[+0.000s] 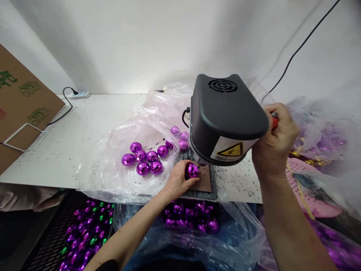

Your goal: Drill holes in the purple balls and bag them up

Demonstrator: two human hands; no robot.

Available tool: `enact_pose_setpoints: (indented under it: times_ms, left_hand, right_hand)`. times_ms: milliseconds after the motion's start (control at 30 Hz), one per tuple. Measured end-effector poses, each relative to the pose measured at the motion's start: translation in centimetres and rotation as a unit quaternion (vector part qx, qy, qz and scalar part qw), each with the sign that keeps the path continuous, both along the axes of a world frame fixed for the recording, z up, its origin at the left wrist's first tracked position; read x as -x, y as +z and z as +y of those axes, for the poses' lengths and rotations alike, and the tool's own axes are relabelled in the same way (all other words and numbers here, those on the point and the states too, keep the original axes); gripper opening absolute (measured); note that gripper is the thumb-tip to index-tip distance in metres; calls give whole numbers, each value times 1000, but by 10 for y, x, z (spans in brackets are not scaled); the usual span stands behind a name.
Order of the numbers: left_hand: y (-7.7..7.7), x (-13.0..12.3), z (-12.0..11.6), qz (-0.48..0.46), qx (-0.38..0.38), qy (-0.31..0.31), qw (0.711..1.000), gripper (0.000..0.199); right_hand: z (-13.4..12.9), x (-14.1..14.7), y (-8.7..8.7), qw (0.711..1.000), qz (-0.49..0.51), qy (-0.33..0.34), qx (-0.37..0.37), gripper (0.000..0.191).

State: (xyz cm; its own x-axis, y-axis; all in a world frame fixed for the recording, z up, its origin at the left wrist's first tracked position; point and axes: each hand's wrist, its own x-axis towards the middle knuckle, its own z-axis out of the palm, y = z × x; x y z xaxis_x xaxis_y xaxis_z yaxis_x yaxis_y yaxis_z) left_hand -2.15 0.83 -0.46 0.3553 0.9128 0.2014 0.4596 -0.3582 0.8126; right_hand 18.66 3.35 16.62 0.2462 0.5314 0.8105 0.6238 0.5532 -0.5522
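Note:
My left hand (179, 180) has its thumb and fingers round a shiny purple faceted ball (193, 170) above a brown board (204, 179) at the table's front edge. On the right, my right hand (278, 141) is wrapped round the handle of a black press machine (228, 113), partly red at the grip. The machine's housing, with a yellow warning label (232, 149), hides its lower parts; its tip is close to the ball in my left hand. Several purple balls (143, 168) lie on clear plastic (113, 154) left of my left hand.
Below the table edge, purple balls (190, 216) fill a plastic-lined container. A black crate (46, 233) of purple and green balls stands lower left. There are a cardboard box (25, 101) far left, a power strip (79, 95) and a pink basket (324, 205) at right.

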Motion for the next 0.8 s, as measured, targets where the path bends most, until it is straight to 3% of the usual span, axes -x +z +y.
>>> enact_pose_setpoints:
  times_ms: [233, 400, 633, 800]
  left_hand:
    - [-1, -14, 1, 111, -60, 26, 992, 45]
    - [-3, -25, 0, 104, -80, 18, 991, 40]
    - [4, -24, 3, 75, -29, -38, 996, 33]
    - [-7, -29, 2, 0, 13, 1, 1000, 27]
  right_hand:
    - [0, 2, 0, 1000, 21, 4, -3, 33]
    - [0, 1, -1, 999, 33, 3, 0, 20]
    - [-4, 1, 1, 1000, 13, 1, 20, 33]
    - [-6, 2, 1, 999, 18, -16, 27, 29]
